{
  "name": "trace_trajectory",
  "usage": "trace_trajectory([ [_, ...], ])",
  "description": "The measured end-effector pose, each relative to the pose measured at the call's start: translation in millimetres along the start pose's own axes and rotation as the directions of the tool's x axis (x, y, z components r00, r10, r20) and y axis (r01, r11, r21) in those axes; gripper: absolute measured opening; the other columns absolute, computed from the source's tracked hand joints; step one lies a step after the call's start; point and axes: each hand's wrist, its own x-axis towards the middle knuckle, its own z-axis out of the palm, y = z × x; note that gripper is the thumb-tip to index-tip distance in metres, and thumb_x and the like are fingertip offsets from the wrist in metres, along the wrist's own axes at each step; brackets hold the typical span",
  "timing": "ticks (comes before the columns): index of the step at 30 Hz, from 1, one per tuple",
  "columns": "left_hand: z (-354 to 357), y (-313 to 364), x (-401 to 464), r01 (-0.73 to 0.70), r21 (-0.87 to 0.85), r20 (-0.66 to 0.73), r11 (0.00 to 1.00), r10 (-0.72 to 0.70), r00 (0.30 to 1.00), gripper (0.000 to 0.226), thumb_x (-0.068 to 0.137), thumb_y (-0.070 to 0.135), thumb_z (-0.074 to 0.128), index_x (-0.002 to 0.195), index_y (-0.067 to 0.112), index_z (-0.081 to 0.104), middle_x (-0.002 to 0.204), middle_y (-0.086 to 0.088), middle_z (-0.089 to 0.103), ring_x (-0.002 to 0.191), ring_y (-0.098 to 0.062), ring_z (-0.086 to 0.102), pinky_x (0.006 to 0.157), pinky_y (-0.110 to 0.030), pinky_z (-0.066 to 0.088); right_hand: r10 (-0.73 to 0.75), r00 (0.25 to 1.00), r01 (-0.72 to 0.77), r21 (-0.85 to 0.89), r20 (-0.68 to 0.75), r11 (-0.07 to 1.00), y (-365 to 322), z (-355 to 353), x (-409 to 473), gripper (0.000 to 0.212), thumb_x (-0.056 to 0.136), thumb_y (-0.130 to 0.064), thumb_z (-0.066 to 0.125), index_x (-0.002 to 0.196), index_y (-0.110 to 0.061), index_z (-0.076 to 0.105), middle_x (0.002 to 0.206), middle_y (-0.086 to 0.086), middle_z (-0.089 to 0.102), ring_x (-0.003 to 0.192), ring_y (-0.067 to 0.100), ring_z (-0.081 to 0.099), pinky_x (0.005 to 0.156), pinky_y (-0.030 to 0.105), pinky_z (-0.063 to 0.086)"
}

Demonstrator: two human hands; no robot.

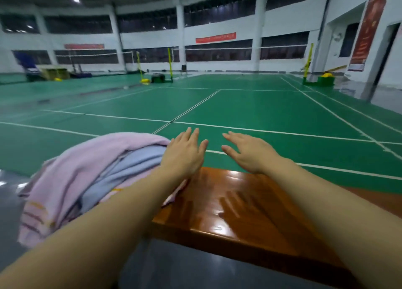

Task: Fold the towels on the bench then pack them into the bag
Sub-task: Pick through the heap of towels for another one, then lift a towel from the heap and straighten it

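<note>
1. reaching forward over the glossy wooden counter (250, 219), both bare arms stretch out from the bottom of the view.
2. the left hand (185, 154) is released, fingers straight and close together, palm down, holding nothing; it hovers just beside the heap of towels.
3. the right hand (248, 151) is also released, fingers extended and slightly spread, its grip empty, above the far edge of the counter.
4. the pink towel (87, 165) lies crumpled on top of the heap at the counter's left end, its striped edge hanging down the near side.
5. the light blue towel (130, 169) is bunched under the pink one, partly covered by the left forearm.
6. reflections of the hands show on the counter's shiny top.
7. beyond lies a green badminton court (239, 106) with white lines and nets (217, 49).
</note>
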Motion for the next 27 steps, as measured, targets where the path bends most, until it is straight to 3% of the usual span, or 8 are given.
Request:
trace_trajectory([
  [3,-22.0,-62.4,-15.6,0.091,0.072,-0.02,0.993,-0.09,0.996,0.051,0.107,0.04,0.038,0.15,0.014,0.041,0.16,-0.02,0.032,0.146,-0.036,0.031,0.117,-0.045,0.03,-0.072,0.997,0.069,0.104,0.026,0.992,-53.1,17.6,30.2,0.06,0.104,-0.057,0.034,0.157,-0.029,0.033,0.164,-0.003,0.032,0.149,0.018,0.032,0.12,0.039,0.029],
  [5,-32.6,-98.9,-23.1,0.2,0.074,-0.128,0.977,-0.189,0.974,0.049,0.104,0.04,0.046,0.141,0.008,0.049,0.141,-0.023,0.05,0.129,-0.039,0.046,0.107,-0.045,0.037,-0.115,0.992,0.105,0.179,0.046,0.978,-82.8,29.2,45.0,0.058,0.104,-0.055,0.036,0.154,-0.026,0.039,0.161,0.0,0.038,0.146,0.021,0.037,0.118,0.041,0.032],
  [9,-48.2,-146.9,-33.8,0.344,0.13,-0.245,0.93,-0.306,0.92,0.041,0.094,0.038,0.061,0.12,0.007,0.06,0.119,-0.02,0.057,0.113,-0.04,0.051,0.098,-0.043,0.041,-0.153,0.986,0.123,0.322,0.07,0.939,-123.5,47.3,70.7,0.05,0.104,-0.05,0.043,0.148,-0.025,0.049,0.151,0.0,0.051,0.137,0.023,0.048,0.112,0.039,0.039],
  [14,-63.2,-168.4,-28.6,0.327,-0.136,-0.241,0.935,-0.351,0.905,0.021,0.096,0.038,0.064,0.101,0.017,0.067,0.104,-0.012,0.067,0.099,-0.035,0.061,0.083,-0.039,0.047,-0.102,0.995,0.08,0.512,0.015,0.855,-152.4,55.8,104.4,0.036,0.101,-0.041,0.058,0.13,-0.021,0.065,0.133,0.002,0.065,0.121,0.021,0.06,0.1,0.032,0.045],
  [18,-83.6,-177.8,-18.9,0.319,-0.356,-0.193,0.878,-0.403,0.894,0.02,0.099,0.036,0.062,0.092,0.017,0.065,0.092,-0.005,0.068,0.088,-0.027,0.061,0.073,-0.032,0.041,-0.105,0.994,0.091,0.609,-0.012,0.788,-163.0,54.2,122.8,0.028,0.094,-0.041,0.069,0.112,-0.02,0.072,0.12,0.002,0.068,0.111,0.018,0.061,0.092,0.031,0.045],
  [22,-97.8,-183.7,-13.5,0.335,-0.417,-0.139,0.845,-0.423,0.895,0.021,0.105,0.033,0.053,0.098,0.014,0.06,0.094,-0.004,0.062,0.088,-0.023,0.054,0.074,-0.031,0.036,-0.082,0.995,0.1,0.617,-0.058,0.781,-162.4,56.2,134.8,0.021,0.096,-0.035,0.068,0.103,-0.015,0.07,0.11,0.003,0.069,0.102,0.019,0.061,0.079,0.027,0.039],
  [27,-108.0,-183.4,-6.8,0.358,-0.459,-0.136,0.813,-0.463,0.876,0.022,0.106,0.033,0.05,0.101,0.014,0.058,0.098,-0.004,0.061,0.09,-0.021,0.054,0.077,-0.028,0.035,-0.145,0.989,0.135,0.618,-0.035,0.774,-158.3,61.4,140.2,0.022,0.092,-0.034,0.073,0.105,-0.021,0.06,0.104,-0.001,0.067,0.097,0.019,0.062,0.087,0.035,0.048],
])
